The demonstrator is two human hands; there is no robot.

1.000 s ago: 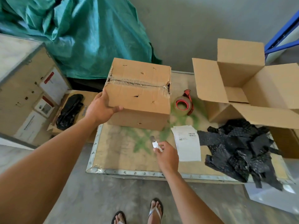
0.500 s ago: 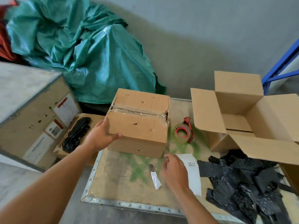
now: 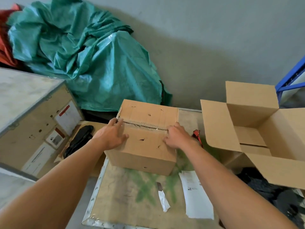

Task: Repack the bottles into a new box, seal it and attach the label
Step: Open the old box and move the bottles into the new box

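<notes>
Old box [image 3: 145, 139], 12 o'clock: flaps still shut | left hand [image 3: 109, 137], right hand [image 3: 177, 137]: fingers spread along its seam | new box [image 3: 257, 129], 3 o'clock: empty | label [image 3: 196, 197], 5 o'clock: unattached.

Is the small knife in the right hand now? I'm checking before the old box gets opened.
No, the small knife lies on the table, while the right hand rests on the old box.

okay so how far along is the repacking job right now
Early. Done: the new box stands open and empty beside the old box, whose seam tape looks cut; the knife and label lie ready. In hand: left hand and right hand at the seam. Left: moving bottles, sealing, labelling.
</notes>
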